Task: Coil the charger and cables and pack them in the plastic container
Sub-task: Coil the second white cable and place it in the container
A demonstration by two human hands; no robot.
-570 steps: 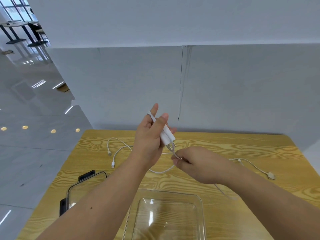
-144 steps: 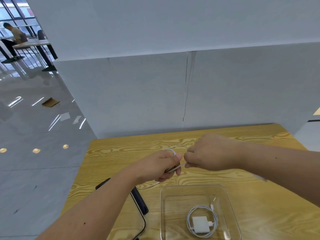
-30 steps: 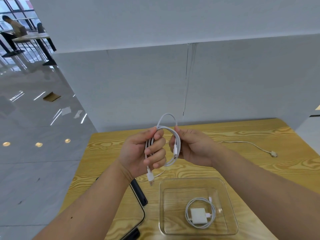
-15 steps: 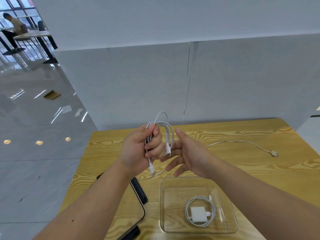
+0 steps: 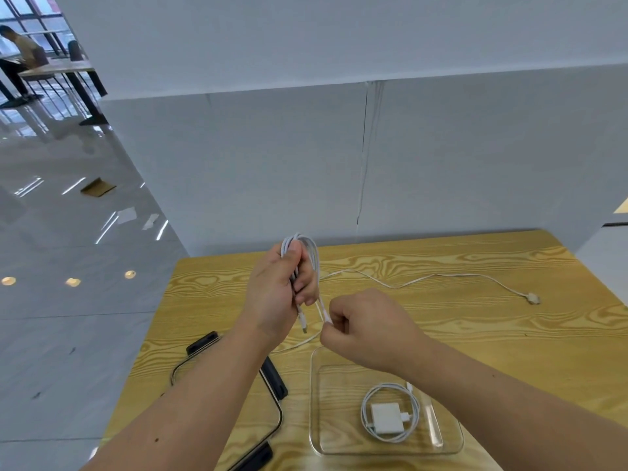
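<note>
A looped cable [image 5: 307, 263] is gripped upright in the closed left hand [image 5: 272, 294]; its loose end is pinched by the right hand [image 5: 367, 329], nearer the container [image 5: 317, 402] lying directly below, charger [image 5: 385, 418] inside

This looks like an open office or shared workspace. A wood-grain desk [image 5: 441, 321] stands against plain white partition panels [image 5: 272, 158] that screen it off like a booth. Beyond the partition on the left stretches a glossy grey tiled floor [image 5: 68, 266] reflecting ceiling lights. In the far corner a seated person [image 5: 20, 49] works at another table [image 5: 61, 68] with dark metal legs beside tall windows [image 5: 37, 15].
</note>
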